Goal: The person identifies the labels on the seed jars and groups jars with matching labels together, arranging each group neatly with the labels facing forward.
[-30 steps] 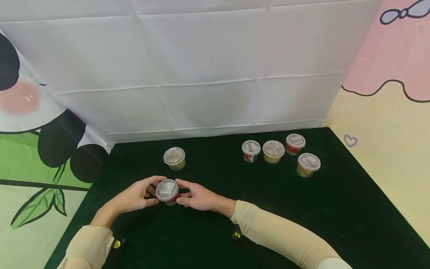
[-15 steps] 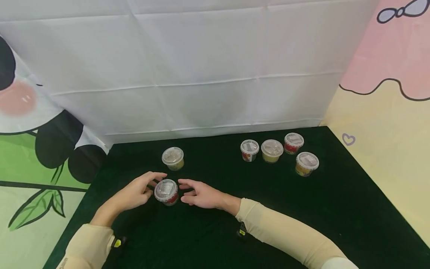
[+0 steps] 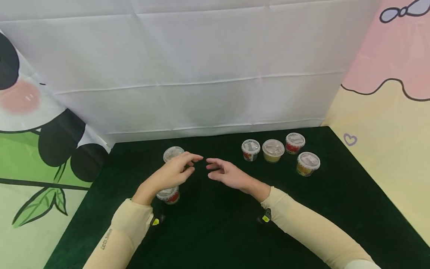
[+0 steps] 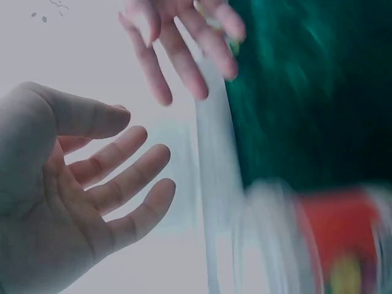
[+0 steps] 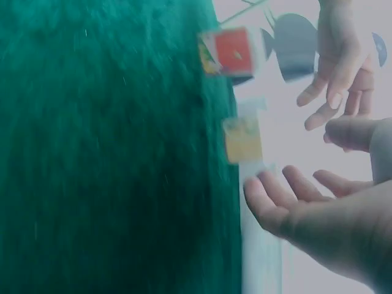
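Fingers [image 3: 193,158] of my left hand [image 3: 171,173] are loosely spread and a little bent, holding nothing; the hand hangs above the dark green surface [image 3: 235,231] with its fingertips pointing toward the right hand [image 3: 231,175]. Fingers [image 3: 213,164] of that right hand are likewise relaxed and apart, gripping nothing, with a small gap between the two sets of fingertips. The left wrist view shows the left palm [image 4: 55,208] open with thumb and fingers splayed, and the right hand's fingertips [image 4: 184,67] hanging opposite, not touching. The right wrist view agrees: both hands [image 5: 294,208] released, with air between them.

The red-labelled cup [image 3: 168,195] with its clear lid stands upright on the surface just below my left wrist, partly covered by it; neither hand touches it as far as I can see. Behind the left hand stands a second cup with a yellowish-green fill [image 3: 173,153], its front hidden by the fingers; whether they brush it I cannot tell from the head view, and the wrist views are too blurred to settle it.

Well apart, toward the far right of the surface, four more lidded cups sit in a loose cluster: one with a red and white label [image 3: 250,150], a pale yellow one [image 3: 273,151] just beside it, a red one [image 3: 295,143] further back, and a yellow-labelled one [image 3: 308,163] nearest the right edge. A white sheet [image 3: 201,74] hangs behind everything.
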A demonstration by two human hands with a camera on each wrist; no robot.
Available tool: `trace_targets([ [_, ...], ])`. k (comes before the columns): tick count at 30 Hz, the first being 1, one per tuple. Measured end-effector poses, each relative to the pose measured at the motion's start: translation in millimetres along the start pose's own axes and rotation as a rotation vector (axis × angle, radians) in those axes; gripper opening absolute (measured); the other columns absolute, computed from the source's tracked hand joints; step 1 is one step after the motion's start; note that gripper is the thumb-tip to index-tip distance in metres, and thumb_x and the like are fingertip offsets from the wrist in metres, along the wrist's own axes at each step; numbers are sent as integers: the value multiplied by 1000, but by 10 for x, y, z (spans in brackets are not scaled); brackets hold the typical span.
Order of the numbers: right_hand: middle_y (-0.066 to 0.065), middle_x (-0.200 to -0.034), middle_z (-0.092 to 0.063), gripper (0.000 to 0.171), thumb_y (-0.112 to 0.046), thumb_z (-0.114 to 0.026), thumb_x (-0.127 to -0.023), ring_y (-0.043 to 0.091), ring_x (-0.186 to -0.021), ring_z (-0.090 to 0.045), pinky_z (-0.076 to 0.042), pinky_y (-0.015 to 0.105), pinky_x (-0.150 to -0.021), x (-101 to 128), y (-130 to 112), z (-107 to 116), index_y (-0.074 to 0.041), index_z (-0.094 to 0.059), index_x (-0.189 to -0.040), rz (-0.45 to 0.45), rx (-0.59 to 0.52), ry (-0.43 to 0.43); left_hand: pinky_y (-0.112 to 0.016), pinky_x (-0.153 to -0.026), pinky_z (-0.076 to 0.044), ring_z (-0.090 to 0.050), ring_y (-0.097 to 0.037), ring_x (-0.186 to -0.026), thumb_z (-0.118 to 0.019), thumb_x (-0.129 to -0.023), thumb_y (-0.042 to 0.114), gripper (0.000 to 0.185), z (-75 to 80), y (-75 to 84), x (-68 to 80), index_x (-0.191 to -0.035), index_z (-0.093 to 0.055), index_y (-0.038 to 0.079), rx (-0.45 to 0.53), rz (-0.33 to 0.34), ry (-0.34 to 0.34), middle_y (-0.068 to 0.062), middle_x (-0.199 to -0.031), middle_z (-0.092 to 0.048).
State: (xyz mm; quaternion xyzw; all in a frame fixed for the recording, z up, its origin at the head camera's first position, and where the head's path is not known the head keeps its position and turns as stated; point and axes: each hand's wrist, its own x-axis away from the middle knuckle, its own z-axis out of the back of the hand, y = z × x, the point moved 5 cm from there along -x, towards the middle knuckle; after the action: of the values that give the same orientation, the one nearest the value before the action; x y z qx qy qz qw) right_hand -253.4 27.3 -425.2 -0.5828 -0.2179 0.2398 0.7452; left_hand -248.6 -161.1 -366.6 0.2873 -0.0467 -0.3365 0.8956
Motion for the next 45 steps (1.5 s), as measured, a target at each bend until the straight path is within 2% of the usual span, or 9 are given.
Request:
trace_targets([
  [4, 17, -151, -47, 53, -18, -55, -106, 31, -136, -48, -38, 49, -112, 146, 36, 381, -7, -37, -155, -12, -43, 166, -46, -93, -53, -62, -24, -111, -56, -103, 9, 37, -196, 117, -351, -140, -57, 9, 49, -17, -25, -10, -131, -57],
  [8, 18, -154, -42, 53, -17, -54, -106, 34, -140, -43, -33, 52, -115, 318, 135, 695, -8, -36, -155, -44, -97, 271, -44, -95, -52, -63, -22, -112, -58, -103, 14, 37, -422, 149, -703, -140, -57, 11, 76, -12, -30, -7, -133, -56],
  [12, 19, -157, -38, 56, -16, -52, -107, 35, -143, -39, -29, 52, -117, 456, 246, 880, -5, -30, -158, -75, -121, 288, -42, -97, -52, -64, -24, -114, -60, -103, 16, 39, -603, 151, -962, -142, -55, 11, 134, 18, -12, -9, -136, -53],
  [17, 23, -158, -35, 60, -18, -52, -107, 38, -144, -37, -28, 51, -117, 564, 406, 985, -2, -26, -159, -91, -108, 281, -40, -100, -51, -62, -28, -119, -60, -103, 16, 46, -766, 156, -1150, -147, -48, 9, 208, 65, 21, -14, -141, -47],
  [22, 25, -160, -29, 62, -17, -51, -108, 40, -145, -34, -29, 51, -117, 730, 556, 1070, -1, -22, -160, -154, -83, 294, -39, -102, -49, -58, -30, -126, -59, -104, 19, 53, -942, 187, -1336, -153, -39, 9, 233, 88, 17, -16, -146, -41],
  [25, 25, -162, -24, 65, -18, -52, -108, 40, -146, -32, -30, 50, -116, 798, 607, 1120, -1, -18, -160, -193, -97, 298, -39, -104, -48, -56, -31, -129, -59, -104, 20, 59, -1032, 199, -1435, -156, -33, 8, 241, 116, 12, -16, -151, -38],
  [31, 27, -165, -13, 74, -20, -52, -107, 41, -149, -25, -27, 51, -117, 806, 627, 1179, 1, -6, -161, -213, -112, 270, -39, -107, -45, -52, -34, -134, -60, -104, 24, 69, -1159, 191, -1568, -160, -22, 8, 273, 166, 23, -17, -158, -32],
  [37, 27, -166, -5, 74, -16, -49, -108, 41, -151, -19, -27, 51, -118, 724, 665, 1143, 2, 0, -160, -231, -143, 221, -42, -107, -45, -50, -35, -135, -59, -104, 24, 72, -1190, 165, -1562, -161, -17, 9, 298, 201, 39, -17, -159, -31],
  [45, 23, -167, -1, 72, -13, -46, -108, 37, -152, -15, -26, 49, -118, 598, 669, 1119, -2, 1, -161, -237, -229, 212, -40, -108, -45, -50, -33, -135, -59, -104, 25, 72, -1161, 121, -1560, -161, -18, 9, 309, 208, 42, -17, -159, -32],
])
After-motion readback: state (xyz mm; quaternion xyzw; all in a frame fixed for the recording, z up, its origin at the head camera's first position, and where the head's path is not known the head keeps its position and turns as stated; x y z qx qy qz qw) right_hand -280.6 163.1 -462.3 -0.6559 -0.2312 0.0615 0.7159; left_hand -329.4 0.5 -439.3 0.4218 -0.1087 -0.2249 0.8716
